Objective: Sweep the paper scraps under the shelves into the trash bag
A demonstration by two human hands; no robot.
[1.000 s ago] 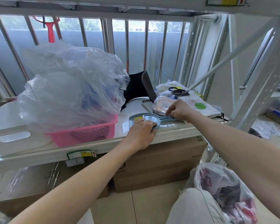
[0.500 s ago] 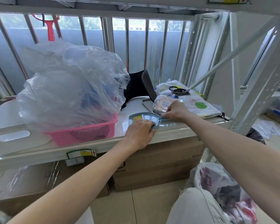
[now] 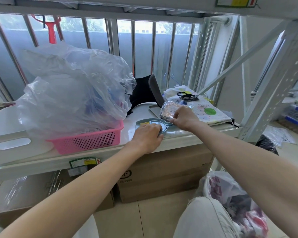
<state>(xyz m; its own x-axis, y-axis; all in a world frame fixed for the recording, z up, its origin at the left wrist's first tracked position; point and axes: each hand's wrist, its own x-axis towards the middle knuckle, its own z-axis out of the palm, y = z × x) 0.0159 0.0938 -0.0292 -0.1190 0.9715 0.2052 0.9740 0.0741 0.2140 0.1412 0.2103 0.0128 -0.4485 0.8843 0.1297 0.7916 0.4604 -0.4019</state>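
In the tool-fetching step, the left hand [image 3: 147,136] curls its fingers over the dustpan [image 3: 141,124] on the shelf [image 3: 141,109], the right hand [image 3: 184,118] pinches the brush handle [image 3: 169,124], and next both probably must go down toward the trash bag [image 3: 230,200] on the floor.

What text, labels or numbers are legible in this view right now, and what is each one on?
No text here can be read for certain.
Shelf-edge sticker, green, yellow and red: print blurred.
Top-beam label: blurred and cut off by the frame.
Cardboard box logo: partly hidden, unreadable.
Barcode sticker on the wrapped packet: too small.
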